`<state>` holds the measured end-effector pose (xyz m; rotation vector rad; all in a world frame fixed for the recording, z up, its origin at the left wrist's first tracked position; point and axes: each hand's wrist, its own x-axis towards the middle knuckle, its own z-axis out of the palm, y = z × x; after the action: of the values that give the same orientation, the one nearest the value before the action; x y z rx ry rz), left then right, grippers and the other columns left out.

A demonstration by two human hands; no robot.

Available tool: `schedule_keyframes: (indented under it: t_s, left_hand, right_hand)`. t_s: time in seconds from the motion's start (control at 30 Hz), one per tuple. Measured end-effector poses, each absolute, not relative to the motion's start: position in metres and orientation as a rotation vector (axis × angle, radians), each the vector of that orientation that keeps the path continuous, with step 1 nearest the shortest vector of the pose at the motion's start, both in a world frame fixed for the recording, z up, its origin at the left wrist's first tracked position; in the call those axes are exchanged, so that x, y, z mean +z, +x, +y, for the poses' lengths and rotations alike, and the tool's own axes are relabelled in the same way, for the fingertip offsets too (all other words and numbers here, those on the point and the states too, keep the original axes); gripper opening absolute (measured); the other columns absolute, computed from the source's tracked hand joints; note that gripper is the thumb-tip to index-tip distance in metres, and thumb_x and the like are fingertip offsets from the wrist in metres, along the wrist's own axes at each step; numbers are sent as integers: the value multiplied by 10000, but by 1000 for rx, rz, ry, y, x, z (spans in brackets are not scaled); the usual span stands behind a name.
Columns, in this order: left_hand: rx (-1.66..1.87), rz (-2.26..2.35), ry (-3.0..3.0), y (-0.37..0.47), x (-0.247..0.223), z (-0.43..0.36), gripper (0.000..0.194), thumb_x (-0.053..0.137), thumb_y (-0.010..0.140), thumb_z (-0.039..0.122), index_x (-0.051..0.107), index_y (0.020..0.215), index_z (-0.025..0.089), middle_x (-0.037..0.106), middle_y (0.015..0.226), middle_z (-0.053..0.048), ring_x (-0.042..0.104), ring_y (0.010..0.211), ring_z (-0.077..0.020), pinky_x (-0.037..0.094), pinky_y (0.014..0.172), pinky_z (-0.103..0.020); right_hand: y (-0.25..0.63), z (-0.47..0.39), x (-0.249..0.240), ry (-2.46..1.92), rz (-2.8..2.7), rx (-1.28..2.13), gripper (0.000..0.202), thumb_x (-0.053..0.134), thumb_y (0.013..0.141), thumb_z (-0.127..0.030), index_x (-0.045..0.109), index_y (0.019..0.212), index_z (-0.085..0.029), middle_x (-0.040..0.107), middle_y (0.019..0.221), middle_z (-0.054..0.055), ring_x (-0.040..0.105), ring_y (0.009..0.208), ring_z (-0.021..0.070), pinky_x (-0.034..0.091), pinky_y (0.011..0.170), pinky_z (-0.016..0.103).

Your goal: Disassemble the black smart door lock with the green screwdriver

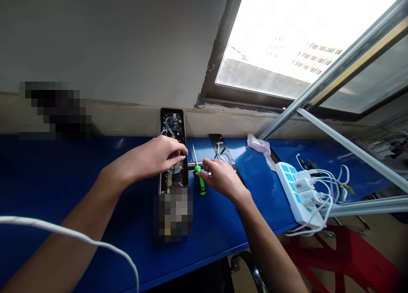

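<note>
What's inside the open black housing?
Housing: circuit board at the far end, pale wiring either side of the left hand. That hand hides part of the middle; near end pixelated, can't tell.

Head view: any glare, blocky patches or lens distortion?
Head view: window mostly blown out, glare far back on the table; wall dim at upper left; blocky pixelation at the near end of the device and at left; edges look stretched, perhaps by a wide lens.

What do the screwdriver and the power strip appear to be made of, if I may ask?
Screwdriver: probably a plastic or rubbery handle, bright green and black, with a slim, glinting shaft that looks like metal.

Power strip: likely hard plastic, judging by its smooth white casing and blue socket faces.
</note>
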<state>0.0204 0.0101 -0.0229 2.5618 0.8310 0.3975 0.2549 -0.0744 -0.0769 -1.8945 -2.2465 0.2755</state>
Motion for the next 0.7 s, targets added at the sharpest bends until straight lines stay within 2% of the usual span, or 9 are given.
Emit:
schedule_keyframes:
  t_s: [0.1,0.2,0.27,0.33,0.4,0.5,0.57,0.63,0.7]
  left_hand:
    - [340,873,2551,6,-21,13,324,543,963,398,788,1099,237,795,1020,-46,724,869,-212,543,788,-293]
    - [308,882,2532,-4,-20,14,325,560,936,418,799,1078,251,800,957,-37,722,813,-208,539,744,-278]
    - [298,892,2514,-8,-18,14,322,572,926,436,805,1067,265,801,937,-33,720,788,-207,535,725,-273]
    - [306,929,2499,-13,-15,14,324,576,923,452,807,1062,272,803,936,-33,717,779,-208,528,714,-273]
    - [317,983,2497,-19,-12,15,329,567,927,455,805,1067,275,803,946,-32,711,774,-207,518,694,-270]
    - [347,1061,2502,-31,-8,17,337,549,936,449,795,1097,283,799,942,-28,691,721,-195,490,631,-263]
    - [342,1135,2492,-38,-8,19,353,544,943,461,781,1134,283,796,952,-32,684,699,-195,482,609,-270]
    - [341,1201,2487,-40,-12,18,381,529,959,462,757,1193,265,792,1017,-49,707,777,-218,513,666,-293]
    - [434,1204,2518,-38,-21,15,400,510,980,437,728,1244,230,766,1154,-81,713,991,-263,550,839,-354]
  right_hand:
    - [242,-69,-93,-1902,-2228,322,179,745,892,-317,605,908,-206,720,815,28,630,681,174,311,569,262]
    - [234,-68,-100,-1912,-2135,316,181,748,821,-222,598,921,-212,717,769,8,643,664,177,334,563,256]
    - [234,-71,-94,-1927,-2024,272,147,705,833,-204,594,928,-215,728,776,14,652,649,180,366,559,259]
    - [238,-77,-79,-1920,-1898,212,76,642,912,-259,597,960,-220,755,850,33,684,680,182,433,580,266]
    - [244,-86,-58,-1875,-1798,146,114,597,973,-324,611,1023,-222,776,968,60,735,805,195,520,663,291]
    - [251,-100,-22,-1791,-1717,25,212,650,961,-412,640,1060,-224,777,1061,77,752,932,224,578,753,338]
    - [252,-108,0,-1653,-1746,-72,195,712,921,-400,671,1013,-233,781,991,45,754,889,222,590,758,357]
    - [248,-111,18,-1514,-1810,-156,186,751,895,-375,682,1011,-247,783,978,16,755,869,209,596,777,367]
    - [240,-111,31,-1391,-1860,-80,228,774,877,-345,666,1053,-248,772,1004,6,749,879,190,602,782,347]
